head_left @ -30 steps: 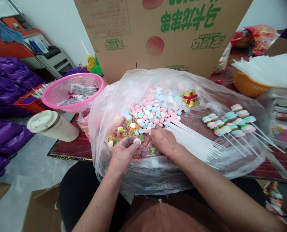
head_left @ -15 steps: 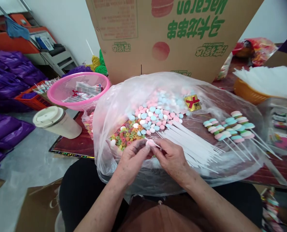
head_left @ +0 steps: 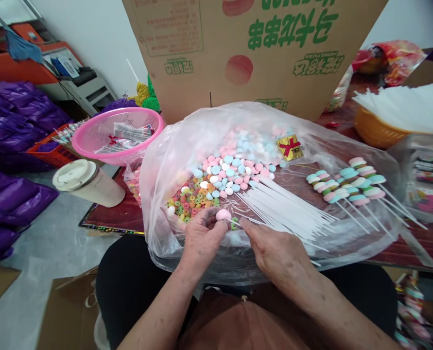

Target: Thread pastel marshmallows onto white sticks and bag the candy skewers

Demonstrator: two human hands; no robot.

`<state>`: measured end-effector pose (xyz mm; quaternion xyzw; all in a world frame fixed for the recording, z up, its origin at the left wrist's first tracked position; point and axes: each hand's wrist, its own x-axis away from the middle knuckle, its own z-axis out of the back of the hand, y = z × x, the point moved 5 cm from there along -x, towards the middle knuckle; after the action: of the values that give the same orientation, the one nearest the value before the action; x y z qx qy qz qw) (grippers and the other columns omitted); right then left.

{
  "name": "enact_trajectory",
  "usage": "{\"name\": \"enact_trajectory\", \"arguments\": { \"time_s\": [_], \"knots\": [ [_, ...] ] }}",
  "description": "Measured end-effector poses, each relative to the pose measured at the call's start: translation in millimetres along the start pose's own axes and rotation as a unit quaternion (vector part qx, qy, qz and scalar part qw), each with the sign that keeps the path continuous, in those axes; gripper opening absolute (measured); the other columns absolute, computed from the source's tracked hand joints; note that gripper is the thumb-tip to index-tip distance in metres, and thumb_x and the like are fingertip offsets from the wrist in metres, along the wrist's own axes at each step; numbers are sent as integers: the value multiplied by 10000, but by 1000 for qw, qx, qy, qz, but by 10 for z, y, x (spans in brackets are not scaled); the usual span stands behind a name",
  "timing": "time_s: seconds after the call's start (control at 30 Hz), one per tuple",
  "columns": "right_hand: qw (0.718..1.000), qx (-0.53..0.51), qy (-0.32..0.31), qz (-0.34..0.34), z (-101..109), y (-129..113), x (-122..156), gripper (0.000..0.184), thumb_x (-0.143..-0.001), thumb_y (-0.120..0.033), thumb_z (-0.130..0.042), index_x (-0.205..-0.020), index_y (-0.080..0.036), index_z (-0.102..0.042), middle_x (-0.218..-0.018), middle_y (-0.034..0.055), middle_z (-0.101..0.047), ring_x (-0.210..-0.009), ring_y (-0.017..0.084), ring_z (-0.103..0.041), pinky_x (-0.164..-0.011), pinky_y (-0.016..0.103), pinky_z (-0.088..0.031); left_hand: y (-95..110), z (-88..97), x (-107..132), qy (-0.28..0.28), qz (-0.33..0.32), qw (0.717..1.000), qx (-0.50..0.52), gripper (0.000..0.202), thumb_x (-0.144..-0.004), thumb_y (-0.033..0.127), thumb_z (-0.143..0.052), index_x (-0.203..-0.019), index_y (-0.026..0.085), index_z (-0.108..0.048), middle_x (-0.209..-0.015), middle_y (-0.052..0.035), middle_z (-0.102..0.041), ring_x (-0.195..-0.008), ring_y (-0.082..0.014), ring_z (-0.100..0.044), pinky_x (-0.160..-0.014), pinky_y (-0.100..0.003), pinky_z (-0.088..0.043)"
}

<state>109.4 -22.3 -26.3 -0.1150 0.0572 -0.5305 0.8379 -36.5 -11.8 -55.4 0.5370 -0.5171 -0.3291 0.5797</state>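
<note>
My left hand (head_left: 205, 236) pinches a pink marshmallow (head_left: 223, 215) between thumb and fingers. From the marshmallow a thin white stick (head_left: 233, 221) runs toward my right hand (head_left: 274, 245), whose fingers are closed on its other end. A green gummy ring (head_left: 234, 224) shows right by the stick; whether it is threaded on it I cannot tell. Just beyond my hands lie pink, blue and white marshmallows (head_left: 234, 172) and many colored gummy rings (head_left: 192, 199). A fan of white sticks (head_left: 289, 209) lies past my right hand.
Finished marshmallow skewers (head_left: 347, 182) lie at the right on a clear plastic bag (head_left: 158, 160). A gold packet with a red bow (head_left: 289, 148) rests on it. At left stand a cup (head_left: 88, 182) and a pink basket (head_left: 117, 153). A cardboard box (head_left: 209, 53) blocks the back.
My hands have drawn apart, the right one moving right and slightly down. The pink marshmallow is now plainly seen in my left hand, and a green gummy ring has come into view.
</note>
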Motion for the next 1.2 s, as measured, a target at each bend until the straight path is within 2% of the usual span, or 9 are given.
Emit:
{"name": "enact_trajectory", "arguments": {
  "time_s": [0.3, 0.53, 0.67, 0.8, 0.87, 0.97, 1.03, 1.1, 1.2],
  "knots": [
    [992, 103, -60, -35, 13, -244, -15, 443, -790, -54, -424, -1206, -164, -533, -759, 98, -672, -589, 237, -658, -442, 284, -371, -14, -90, 188, 20, -172, 954, -246, 187, -684, 142, -584, -840, 194, -672, -689, -8, -672, -565, -127, -581, -570, -228, -461],
    [990, 35, -126, -61, -117, -124, 0, 279, -842, -62, -394, -987, -181, -601, -862, 78, -671, -779, 225, -657, -582, 275, -407, -156, -64, 137, 15, -132, 966, -223, 189, -727, 171, -528, -887, 160, -628, -704, -10, -667, -553, -113, -575, -539, -217, -473],
    [988, 27, -132, -74, -230, -56, 47, 267, -817, -46, -393, -925, -168, -605, -811, 75, -669, -745, 234, -650, -566, 281, -389, -81, -105, 249, 2, -213, 925, -313, 239, -692, 106, -500, -886, 158, -630, -727, -23, -672, -571, -117, -577, -577, -229, -475],
    [993, -73, -73, -53, -318, 51, 0, 271, -822, -70, -390, -976, -157, -595, -840, 74, -680, -767, 197, -638, -626, 258, -403, -28, -176, 282, -122, -232, 890, -372, 339, -747, 147, -508, -1075, 191, -583, -771, -14, -680, -538, -110, -565, -562, -227, -462],
    [994, -95, -4, -59, -272, 193, -15, 240, -839, -109, -377, -911, -155, -602, -822, 79, -674, -770, 195, -628, -649, 256, -403, 40, -106, 139, -119, -195, 880, -416, 402, -804, 231, -503, -1205, 212, -498, -775, -3, -675, -542, -117, -566, -562, -233, -459],
    [993, -92, 42, -66, -209, 345, 24, 241, -865, -183, -365, -779, -172, -590, -718, 67, -655, -688, 201, -617, -595, 263, -377, 178, -26, -145, -35, -185, 800, -569, 255, -835, 241, -462, -1041, 208, -609, -823, -41, -662, -734, -176, -613, -650, -272, -462],
    [993, -101, 28, -59, -205, 353, 76, 252, -889, -215, -351, -795, -190, -583, -666, 39, -648, -618, 188, -610, -539, 258, -337, 165, -99, -270, -49, -196, 717, -667, 194, -813, 236, -482, -876, 207, -662, -850, -65, -640, -803, -215, -606, -660, -296, -455],
    [993, -99, 10, -64, -212, 332, 131, 234, -899, -213, -351, -866, -202, -583, -643, 19, -649, -566, 178, -603, -501, 258, -291, 98, -174, -312, -68, -207, 684, -696, 184, -798, 232, -489, -796, 201, -671, -852, -79, -625, -818, -232, -596, -656, -307, -451],
    [995, -73, -10, -66, -233, 284, 168, 218, -884, -173, -374, -858, -189, -590, -640, 23, -648, -556, 172, -599, -498, 262, -262, 14, -163, -273, -54, -195, 769, -607, 177, -790, 198, -486, -804, 186, -662, -842, -69, -643, -812, -209, -599, -686, -300, -457]
  ]
}}
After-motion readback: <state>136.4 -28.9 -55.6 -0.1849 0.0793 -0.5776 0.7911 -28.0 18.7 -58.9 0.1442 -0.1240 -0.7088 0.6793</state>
